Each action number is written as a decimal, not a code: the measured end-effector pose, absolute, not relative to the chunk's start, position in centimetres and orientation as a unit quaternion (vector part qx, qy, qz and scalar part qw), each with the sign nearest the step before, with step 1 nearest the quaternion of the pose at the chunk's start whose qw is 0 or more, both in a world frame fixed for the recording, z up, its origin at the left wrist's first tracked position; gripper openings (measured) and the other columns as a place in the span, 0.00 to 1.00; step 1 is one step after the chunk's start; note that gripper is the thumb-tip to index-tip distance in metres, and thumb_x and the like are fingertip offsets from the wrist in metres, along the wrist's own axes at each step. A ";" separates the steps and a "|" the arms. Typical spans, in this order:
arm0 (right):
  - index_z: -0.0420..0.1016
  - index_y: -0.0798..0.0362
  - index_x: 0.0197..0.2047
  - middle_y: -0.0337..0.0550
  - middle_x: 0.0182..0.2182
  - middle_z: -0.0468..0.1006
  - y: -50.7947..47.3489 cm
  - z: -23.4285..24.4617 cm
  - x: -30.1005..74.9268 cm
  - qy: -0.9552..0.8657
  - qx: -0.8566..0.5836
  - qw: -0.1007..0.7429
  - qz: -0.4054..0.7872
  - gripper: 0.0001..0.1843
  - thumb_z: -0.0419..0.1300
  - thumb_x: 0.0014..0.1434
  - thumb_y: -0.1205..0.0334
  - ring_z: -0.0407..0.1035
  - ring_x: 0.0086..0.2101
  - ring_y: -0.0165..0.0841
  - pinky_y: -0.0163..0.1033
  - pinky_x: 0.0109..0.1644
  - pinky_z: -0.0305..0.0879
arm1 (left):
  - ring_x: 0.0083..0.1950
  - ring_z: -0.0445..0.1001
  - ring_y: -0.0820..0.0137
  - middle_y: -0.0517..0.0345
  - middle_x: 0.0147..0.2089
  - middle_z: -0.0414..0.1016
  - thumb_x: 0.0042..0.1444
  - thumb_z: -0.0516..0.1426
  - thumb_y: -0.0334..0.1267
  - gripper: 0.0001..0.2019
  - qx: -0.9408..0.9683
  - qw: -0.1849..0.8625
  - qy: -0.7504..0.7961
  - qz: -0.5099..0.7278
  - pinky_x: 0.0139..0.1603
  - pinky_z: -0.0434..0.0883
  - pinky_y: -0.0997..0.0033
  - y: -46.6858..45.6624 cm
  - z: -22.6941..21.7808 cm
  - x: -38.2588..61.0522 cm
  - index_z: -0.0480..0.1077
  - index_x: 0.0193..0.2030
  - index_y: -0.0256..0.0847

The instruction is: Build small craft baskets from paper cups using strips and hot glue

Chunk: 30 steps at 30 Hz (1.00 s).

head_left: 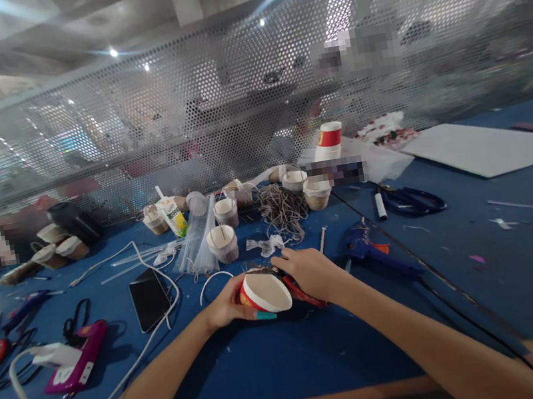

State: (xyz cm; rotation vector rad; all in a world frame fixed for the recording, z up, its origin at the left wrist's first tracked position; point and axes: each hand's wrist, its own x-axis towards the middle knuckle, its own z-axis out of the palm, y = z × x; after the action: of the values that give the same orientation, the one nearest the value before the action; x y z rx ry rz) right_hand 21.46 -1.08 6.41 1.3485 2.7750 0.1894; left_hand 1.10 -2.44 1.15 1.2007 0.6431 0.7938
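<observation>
My left hand grips a red-and-white paper cup, tilted so that its pale inside faces me. A teal patch shows at the thumb, against the cup's lower side. My right hand is closed on red-handled scissors, whose dark metal part lies at the cup's far rim. The fingers partly cover the scissors, so I cannot tell whether the blades touch the paper. Just beyond the hands are a small white bow-like piece and a little bucket-shaped cup.
Right of my hands lies a blue glue gun, with dark-handled scissors farther back. A twine heap and clear glue sticks sit mid-table. A phone, white cable and magenta device are at left.
</observation>
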 end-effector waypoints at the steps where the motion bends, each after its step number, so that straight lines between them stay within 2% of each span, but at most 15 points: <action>1: 0.66 0.53 0.51 0.51 0.38 0.73 -1.1 6.4 21.4 0.897 0.436 0.026 0.059 0.19 0.45 0.58 0.71 0.71 0.33 0.36 0.34 0.30 0.57 | 0.45 0.70 0.60 0.51 0.41 0.75 0.25 0.70 0.37 0.36 0.540 0.705 0.291 0.357 0.50 0.65 0.60 -2.5 1.2 1.1 0.69 0.48 0.37; 7: 0.67 0.53 0.49 0.49 0.37 0.74 -1.1 6.2 21.2 0.895 0.442 0.041 0.047 0.18 0.45 0.59 0.71 0.71 0.31 0.34 0.34 0.30 0.56 | 0.43 0.71 0.63 0.53 0.38 0.75 0.25 0.70 0.37 0.35 0.544 0.707 0.303 0.335 0.48 0.66 0.63 -2.4 0.9 0.9 0.69 0.46 0.35; 16: 0.68 0.54 0.48 0.50 0.36 0.74 -1.1 5.9 21.2 0.895 0.444 0.019 0.048 0.17 0.44 0.59 0.70 0.70 0.30 0.35 0.35 0.29 0.56 | 0.39 0.70 0.67 0.56 0.35 0.75 0.25 0.70 0.34 0.32 0.548 0.710 0.297 0.328 0.44 0.66 0.69 -2.2 0.9 0.9 0.70 0.43 0.35; 21: 0.67 0.54 0.49 0.50 0.37 0.73 -1.1 6.1 21.3 0.902 0.427 0.014 0.057 0.18 0.45 0.58 0.70 0.70 0.31 0.36 0.35 0.29 0.56 | 0.41 0.70 0.64 0.55 0.36 0.75 0.23 0.70 0.35 0.34 0.549 0.707 0.308 0.324 0.45 0.65 0.67 -2.2 0.8 0.8 0.70 0.45 0.35; 26: 0.66 0.56 0.49 0.52 0.40 0.74 -0.8 5.9 21.4 0.886 0.462 -0.045 0.008 0.16 0.48 0.58 0.66 0.71 0.36 0.37 0.35 0.34 0.58 | 0.39 0.71 0.64 0.55 0.36 0.75 0.24 0.69 0.37 0.35 0.533 0.729 0.288 0.320 0.41 0.66 0.70 -2.2 1.0 0.7 0.69 0.46 0.35; 30: 0.69 0.57 0.43 0.50 0.34 0.77 0.2 5.2 21.7 0.812 0.566 -0.132 -0.055 0.14 0.52 0.56 0.59 0.71 0.34 0.37 0.35 0.34 0.59 | 0.39 0.72 0.64 0.54 0.37 0.75 0.28 0.68 0.36 0.34 0.526 0.735 0.278 0.327 0.39 0.67 0.70 -2.1 1.0 0.7 0.67 0.48 0.36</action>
State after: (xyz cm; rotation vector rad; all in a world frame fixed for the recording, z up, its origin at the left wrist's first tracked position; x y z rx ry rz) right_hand 21.70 0.21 5.17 1.9451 2.7906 -0.1893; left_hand 0.66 -2.14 1.05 1.1553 0.6108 0.7178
